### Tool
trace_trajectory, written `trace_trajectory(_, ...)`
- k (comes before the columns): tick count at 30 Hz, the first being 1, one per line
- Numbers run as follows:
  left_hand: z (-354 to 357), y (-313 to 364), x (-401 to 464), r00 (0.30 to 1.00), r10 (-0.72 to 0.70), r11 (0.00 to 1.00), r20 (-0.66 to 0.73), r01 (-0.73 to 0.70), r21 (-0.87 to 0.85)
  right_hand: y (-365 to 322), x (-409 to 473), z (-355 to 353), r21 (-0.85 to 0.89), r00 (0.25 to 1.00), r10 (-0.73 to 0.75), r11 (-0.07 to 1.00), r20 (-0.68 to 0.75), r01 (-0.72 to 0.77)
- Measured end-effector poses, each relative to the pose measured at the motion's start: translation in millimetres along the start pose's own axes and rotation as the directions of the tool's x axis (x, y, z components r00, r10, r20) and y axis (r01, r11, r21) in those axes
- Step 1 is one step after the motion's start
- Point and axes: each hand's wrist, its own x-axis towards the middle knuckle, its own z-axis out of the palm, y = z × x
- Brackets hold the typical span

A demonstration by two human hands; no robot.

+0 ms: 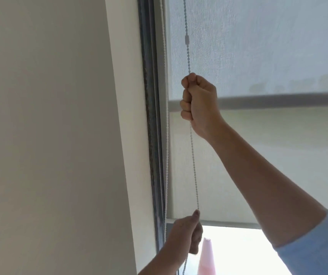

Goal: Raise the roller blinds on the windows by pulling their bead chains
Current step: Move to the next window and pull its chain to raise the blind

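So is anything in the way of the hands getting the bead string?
No, nothing visible. The right hand is fisted around the bead chain high up, and the left hand grips it lower down.

Wall (pixel 50 135) hems left; window frame (pixel 151 135) close beside bead chain (pixel 194 165); open room right, before blind (pixel 258 46).

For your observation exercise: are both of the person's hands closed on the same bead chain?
Yes: the right hand fists the bead chain high up, and the left hand pinches the same strand lower down.
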Motion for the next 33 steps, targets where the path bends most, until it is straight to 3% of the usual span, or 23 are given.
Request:
trace_trajectory(4,-16,56,17,0.993,0.119,0.982,-0.026,-0.114,0.153,2,0,5,0.015,1.0,0.011,1.0,-0.015,-0.011)
trace_trajectory(10,-30,225,54,0.857,0.457,0.886,-0.239,-0.462,0.038,5,-3,9,0.009,0.999,-0.022,1.0,-0.036,0.022)
trace_trajectory(13,-36,311,65,0.801,0.558,0.826,-0.216,-0.56,0.058,5,-7,12,-0.013,0.999,-0.014,1.0,-0.031,0.014)
trace_trajectory(15,-34,344,71,0.816,0.553,0.832,-0.169,-0.552,0.057,5,-8,14,-0.021,1.0,-0.017,1.0,-0.019,0.016)
trace_trajectory(18,-25,356,80,0.862,0.489,0.86,-0.129,-0.502,-0.09,6,-9,14,0.002,1.0,-0.01,1.0,-0.003,0.01)
trace_trajectory(22,-22,344,88,0.872,0.484,0.814,-0.07,-0.478,-0.332,11,-9,13,-0.018,1.0,-0.006,1.0,-0.002,0.006)
trace_trajectory(33,-36,276,85,0.888,0.458,0.877,-0.05,-0.46,-0.137,66,-38,-14,-0.208,0.999,-0.005,0.978,-0.033,-0.002)
